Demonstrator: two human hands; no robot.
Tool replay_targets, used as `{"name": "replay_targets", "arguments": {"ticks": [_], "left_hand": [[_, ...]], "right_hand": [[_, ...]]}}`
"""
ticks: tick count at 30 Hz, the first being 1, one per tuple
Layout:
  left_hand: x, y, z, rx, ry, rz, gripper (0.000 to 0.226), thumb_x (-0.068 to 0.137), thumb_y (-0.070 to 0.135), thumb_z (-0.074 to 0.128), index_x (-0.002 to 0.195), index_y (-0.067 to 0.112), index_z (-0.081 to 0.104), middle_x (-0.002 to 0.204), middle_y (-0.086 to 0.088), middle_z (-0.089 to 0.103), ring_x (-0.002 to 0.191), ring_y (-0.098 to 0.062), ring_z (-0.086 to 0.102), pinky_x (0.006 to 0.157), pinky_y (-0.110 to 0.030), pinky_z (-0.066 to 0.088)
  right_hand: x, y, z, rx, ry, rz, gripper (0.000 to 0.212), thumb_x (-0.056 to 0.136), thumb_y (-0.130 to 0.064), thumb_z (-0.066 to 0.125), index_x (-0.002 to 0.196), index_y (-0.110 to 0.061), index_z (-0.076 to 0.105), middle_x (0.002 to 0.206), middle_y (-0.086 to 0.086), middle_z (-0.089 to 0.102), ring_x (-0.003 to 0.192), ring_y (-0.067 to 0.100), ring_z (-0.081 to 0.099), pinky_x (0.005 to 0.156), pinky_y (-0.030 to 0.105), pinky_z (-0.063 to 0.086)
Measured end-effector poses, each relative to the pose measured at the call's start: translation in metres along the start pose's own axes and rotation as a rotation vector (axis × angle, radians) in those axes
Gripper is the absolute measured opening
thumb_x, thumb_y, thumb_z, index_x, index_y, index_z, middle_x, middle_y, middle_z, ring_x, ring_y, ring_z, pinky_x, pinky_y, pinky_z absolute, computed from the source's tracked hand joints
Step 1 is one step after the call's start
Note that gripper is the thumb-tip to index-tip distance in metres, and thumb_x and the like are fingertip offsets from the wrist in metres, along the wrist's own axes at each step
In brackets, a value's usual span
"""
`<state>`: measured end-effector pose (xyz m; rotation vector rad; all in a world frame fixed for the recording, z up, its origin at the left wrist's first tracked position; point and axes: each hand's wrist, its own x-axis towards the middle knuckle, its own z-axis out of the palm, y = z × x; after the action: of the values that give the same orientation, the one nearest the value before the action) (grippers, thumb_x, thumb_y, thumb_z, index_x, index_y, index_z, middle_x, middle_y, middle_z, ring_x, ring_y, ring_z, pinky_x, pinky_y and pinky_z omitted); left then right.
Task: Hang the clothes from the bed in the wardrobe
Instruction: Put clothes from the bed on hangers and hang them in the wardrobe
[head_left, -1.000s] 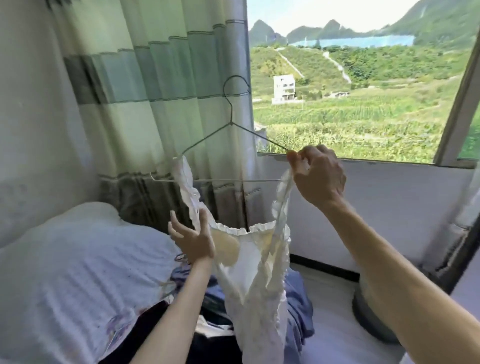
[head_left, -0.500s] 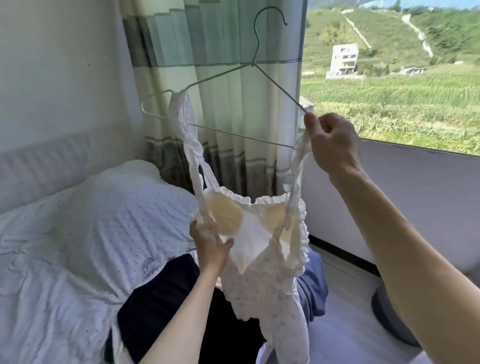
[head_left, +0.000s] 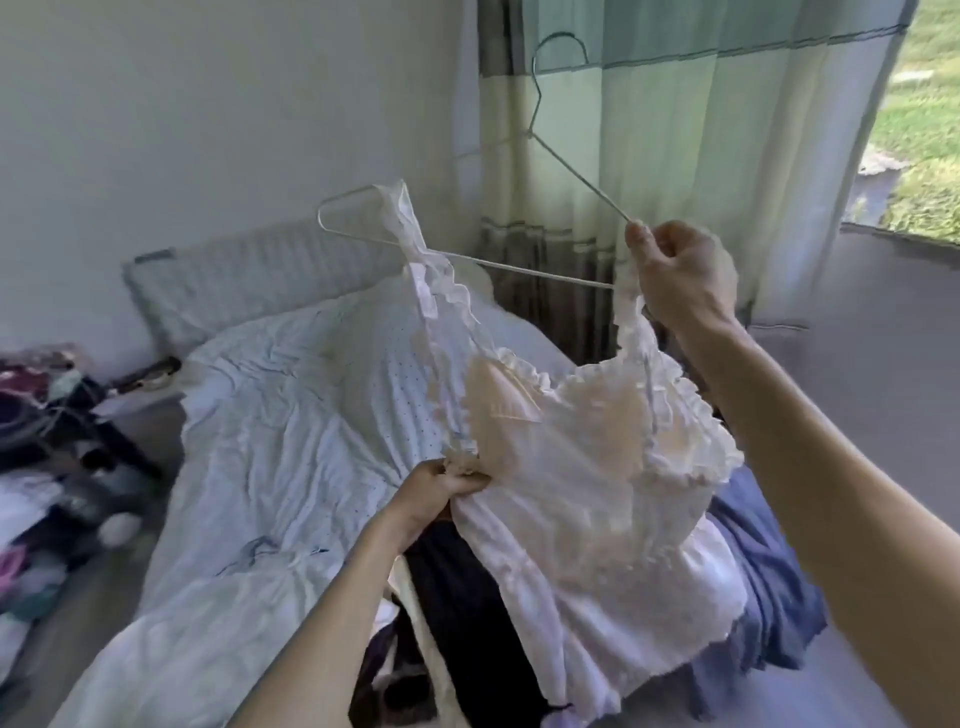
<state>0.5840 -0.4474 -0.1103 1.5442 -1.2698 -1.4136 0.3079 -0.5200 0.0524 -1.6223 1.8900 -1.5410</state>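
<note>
STEP seating white camisole (head_left: 597, 493) on wire hanger (head_left: 531, 134), centre frame above bed (head_left: 291, 364) | RIGHT hand (head_left: 680, 275) pinches hanger end, strap probably looped there | LEFT hand (head_left: 441, 483) grips camisole's side edge | I'd hold hanger level, pull down lightly, so neither strap slips

White ruffled cloth camisole (head_left: 597, 509) at centre, cup linings peach-cream. Thin silver wire hanger (head_left: 519, 268) at 12 o'clock from it. Curtain of pale green and cream bands (head_left: 675, 130) at 1 o'clock, grey stripe low down. White crumpled quilt (head_left: 291, 415) at 9 o'clock, with tiny blue dots. Black garment (head_left: 457, 597) at 6 o'clock; slate-blue cloth (head_left: 769, 571) at 4 o'clock.
</note>
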Motion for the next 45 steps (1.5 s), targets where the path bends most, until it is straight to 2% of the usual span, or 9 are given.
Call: {"name": "replay_targets", "arguments": {"ticks": [6, 13, 17, 22, 25, 32, 35, 40, 45], "left_hand": [[-0.103, -0.059, -0.129, 0.115, 0.161, -0.258, 0.04, 0.075, 0.022, 0.083, 0.111, 0.008, 0.073, 0.112, -0.011, 0.073, 0.099, -0.019, 0.07, 0.079, -0.03, 0.054], [-0.223, -0.122, -0.243, 0.073, 0.283, -0.603, 0.043, 0.066, 0.02, 0.087, 0.101, 0.008, 0.064, 0.098, -0.009, 0.069, 0.083, -0.018, 0.064, 0.068, -0.025, 0.049], [-0.263, -0.174, -0.32, -0.076, 0.43, -0.673, 0.073, 0.056, 0.014, 0.088, 0.122, -0.007, 0.064, 0.124, -0.024, 0.066, 0.117, -0.038, 0.063, 0.11, -0.046, 0.042], [-0.249, -0.272, -0.413, -0.053, 0.62, -0.887, 0.081, 0.044, 0.02, 0.089, 0.118, 0.0, 0.065, 0.109, -0.017, 0.07, 0.094, -0.031, 0.068, 0.094, -0.044, 0.053], [-0.215, -0.264, -0.417, 0.134, 0.631, -0.938, 0.039, 0.07, 0.018, 0.076, 0.102, 0.004, 0.059, 0.09, -0.012, 0.061, 0.077, -0.022, 0.059, 0.064, -0.028, 0.043], [-0.121, -0.405, -0.484, 0.319, 0.526, -1.093, 0.051, 0.071, 0.037, 0.067, 0.114, 0.011, 0.064, 0.119, -0.009, 0.065, 0.111, -0.027, 0.063, 0.091, -0.031, 0.05], [-0.094, -0.39, -0.499, 0.461, 0.496, -1.102, 0.032, 0.087, 0.035, 0.06, 0.115, 0.019, 0.063, 0.118, -0.004, 0.065, 0.113, -0.025, 0.062, 0.087, -0.026, 0.044], [-0.045, -0.421, -0.527, 0.528, 0.459, -1.107, 0.073, 0.082, 0.042, 0.062, 0.145, 0.024, 0.029, 0.141, -0.01, 0.038, 0.129, -0.032, 0.043, 0.103, -0.043, 0.041], [0.023, -0.438, -0.54, 0.782, 0.464, -0.628, 0.093, 0.087, 0.03, 0.052, 0.156, 0.037, -0.009, 0.166, -0.001, -0.011, 0.153, -0.026, -0.001, 0.124, -0.047, 0.006]], "right_hand": [[-0.051, -0.059, 0.13, 0.008, -0.299, -0.135, 0.05, 0.091, -0.058, 0.044, 0.083, -0.014, 0.066, 0.082, 0.004, 0.068, 0.088, 0.033, 0.063, 0.075, 0.038, 0.049], [-0.149, -0.112, 0.255, 0.098, -0.645, -0.229, 0.043, 0.093, -0.051, 0.045, 0.074, -0.015, 0.059, 0.065, -0.002, 0.061, 0.076, 0.031, 0.056, 0.065, 0.034, 0.04], [-0.187, -0.13, 0.318, 0.106, -0.752, -0.262, 0.043, 0.097, -0.046, 0.047, 0.076, -0.012, 0.061, 0.064, -0.002, 0.055, 0.073, 0.03, 0.053, 0.061, 0.033, 0.035], [-0.233, -0.128, 0.412, 0.026, -0.868, -0.262, 0.045, 0.099, -0.049, 0.043, 0.066, -0.02, 0.051, 0.067, 0.001, 0.058, 0.069, 0.027, 0.057, 0.058, 0.03, 0.039], [-0.269, -0.108, 0.48, -0.063, -0.959, -0.26, 0.044, 0.1, -0.051, 0.041, 0.068, -0.021, 0.05, 0.072, 0.002, 0.058, 0.071, 0.028, 0.057, 0.054, 0.028, 0.033], [-0.337, -0.054, 0.611, -0.326, -1.096, -0.135, 0.039, 0.1, -0.047, 0.043, 0.097, -0.017, 0.068, 0.107, 0.008, 0.062, 0.101, 0.034, 0.056, 0.085, 0.04, 0.042], [-0.35, -0.035, 0.652, -0.392, -1.105, -0.11, 0.038, 0.099, -0.045, 0.046, 0.098, -0.015, 0.069, 0.105, 0.01, 0.063, 0.101, 0.035, 0.056, 0.085, 0.041, 0.041], [-0.359, -0.013, 0.705, -0.481, -1.152, -0.128, 0.037, 0.099, -0.047, 0.048, 0.098, -0.017, 0.07, 0.106, 0.008, 0.063, 0.102, 0.034, 0.056, 0.084, 0.041, 0.04], [-0.368, 0.015, 0.766, -0.577, -1.248, -0.077, 0.039, 0.099, -0.051, 0.044, 0.1, -0.021, 0.069, 0.108, 0.004, 0.062, 0.102, 0.029, 0.056, 0.089, 0.04, 0.041]]}}
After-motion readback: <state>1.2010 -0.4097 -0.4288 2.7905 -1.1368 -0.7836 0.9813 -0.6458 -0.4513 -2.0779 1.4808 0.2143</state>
